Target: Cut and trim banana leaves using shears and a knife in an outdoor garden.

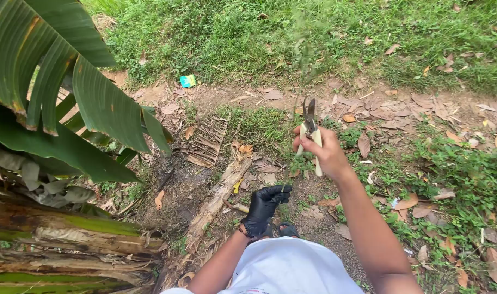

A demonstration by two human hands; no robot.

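Shears' handles [317, 142] partly inside grip.

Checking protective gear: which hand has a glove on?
The left hand, in a black glove, low near the body; the right hand is bare, gripping pruning shears.
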